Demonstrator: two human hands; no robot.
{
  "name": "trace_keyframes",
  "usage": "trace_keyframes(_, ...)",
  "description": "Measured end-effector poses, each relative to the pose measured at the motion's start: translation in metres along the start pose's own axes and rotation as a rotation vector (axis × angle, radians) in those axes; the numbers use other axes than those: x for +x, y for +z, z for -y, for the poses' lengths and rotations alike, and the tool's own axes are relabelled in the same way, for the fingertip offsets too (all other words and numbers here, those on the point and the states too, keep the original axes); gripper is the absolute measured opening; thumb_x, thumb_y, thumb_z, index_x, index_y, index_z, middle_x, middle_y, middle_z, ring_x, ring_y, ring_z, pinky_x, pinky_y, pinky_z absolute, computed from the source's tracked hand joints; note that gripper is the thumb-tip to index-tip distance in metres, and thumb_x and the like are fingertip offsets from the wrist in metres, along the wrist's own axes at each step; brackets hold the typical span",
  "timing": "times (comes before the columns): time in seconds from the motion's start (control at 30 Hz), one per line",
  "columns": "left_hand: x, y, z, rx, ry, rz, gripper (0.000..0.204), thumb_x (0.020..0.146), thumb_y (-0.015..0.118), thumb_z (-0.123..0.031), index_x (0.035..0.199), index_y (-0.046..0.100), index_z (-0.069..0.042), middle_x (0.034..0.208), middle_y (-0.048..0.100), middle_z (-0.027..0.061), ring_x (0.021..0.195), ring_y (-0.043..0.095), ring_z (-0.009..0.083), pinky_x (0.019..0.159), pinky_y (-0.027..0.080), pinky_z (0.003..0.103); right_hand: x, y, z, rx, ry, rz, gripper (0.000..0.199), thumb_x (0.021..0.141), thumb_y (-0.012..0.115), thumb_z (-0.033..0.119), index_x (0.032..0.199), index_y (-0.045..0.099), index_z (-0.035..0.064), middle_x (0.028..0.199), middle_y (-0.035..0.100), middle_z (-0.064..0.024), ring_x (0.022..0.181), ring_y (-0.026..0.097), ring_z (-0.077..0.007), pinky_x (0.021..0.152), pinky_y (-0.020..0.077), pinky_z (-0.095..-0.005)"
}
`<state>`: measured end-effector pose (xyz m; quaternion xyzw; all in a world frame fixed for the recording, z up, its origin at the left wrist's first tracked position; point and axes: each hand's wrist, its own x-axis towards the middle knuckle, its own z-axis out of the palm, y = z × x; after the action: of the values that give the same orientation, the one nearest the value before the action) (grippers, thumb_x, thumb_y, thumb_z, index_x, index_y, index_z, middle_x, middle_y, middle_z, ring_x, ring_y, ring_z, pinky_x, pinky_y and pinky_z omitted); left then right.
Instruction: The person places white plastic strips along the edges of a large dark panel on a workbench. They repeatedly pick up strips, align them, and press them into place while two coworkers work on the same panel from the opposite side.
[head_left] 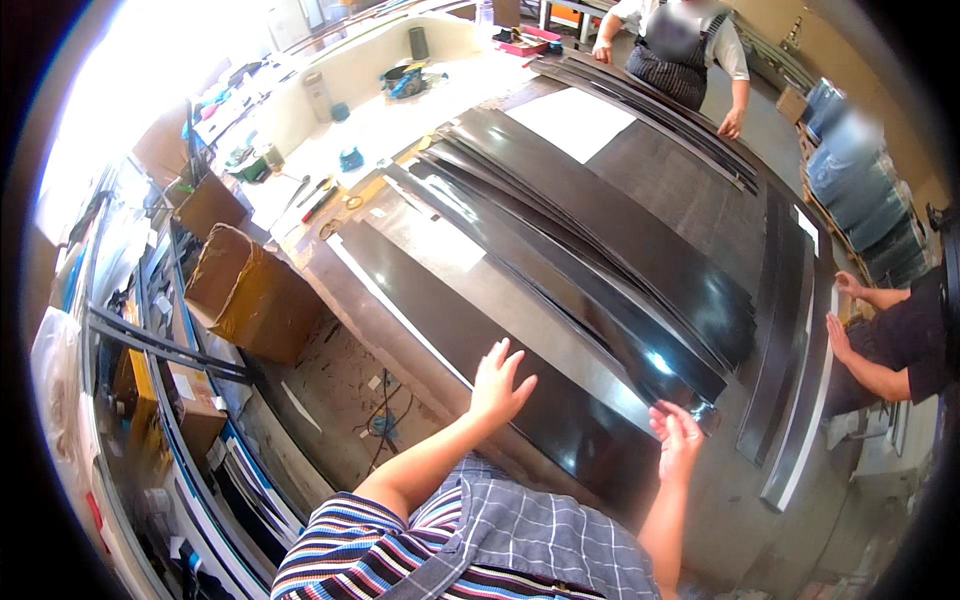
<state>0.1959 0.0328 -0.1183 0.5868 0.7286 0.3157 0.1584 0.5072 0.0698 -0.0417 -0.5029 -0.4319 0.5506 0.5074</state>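
Both hands hover spread over the long dark panel (520, 385) on the worktop (690, 205), the left hand (497, 383) at its 9 o'clock edge and the right hand (678, 435) at 3 o'clock, so it seems the step is reaching for the panel, and the next move calls for an even grip on both edges.

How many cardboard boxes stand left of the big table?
2: a large wrapped cardboard box on the floor by the table edge, and a smaller box just beyond it. Others may be hidden among the clutter.

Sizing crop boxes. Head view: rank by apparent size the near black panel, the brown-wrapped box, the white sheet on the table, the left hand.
1. Near black panel, under the left hand.
2. Brown-wrapped box.
3. White sheet, farther from the camera, so truly bigger than it looks.
4. Left hand, open.
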Motion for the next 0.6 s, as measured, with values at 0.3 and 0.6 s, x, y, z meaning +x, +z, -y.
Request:
trace_keyframes(0.3,0.070,0.012,-0.015,-2.149,-0.608,0.260,0.063,0.089,0.058,-0.049,0.132,0.044,-0.004,0.124,0.058,0.0178,0.113,0.058,0.0317,0.095,0.046,0.049,-0.075,-0.016,-0.005,-0.500,0.133,0.015,0.026,0.072,0.057,-0.005,0.096,0.066,-0.0021,0.091,0.068,-0.0084,0.085,0.063,-0.0165,0.079,0.0503,-0.0297)
trace_keyframes(0.6,0.105,-0.075,0.075,-1.964,-0.506,-0.141,0.036,0.093,0.053,-0.020,0.126,0.055,-0.005,0.115,0.064,0.0115,0.109,0.060,0.0264,0.094,0.046,0.041,-0.111,-0.175,-0.017,-1.691,0.389,-0.333,0.019,0.071,0.062,0.003,0.089,0.066,-0.0007,0.090,0.068,-0.0192,0.084,0.066,-0.0351,0.078,0.0518,-0.0405)
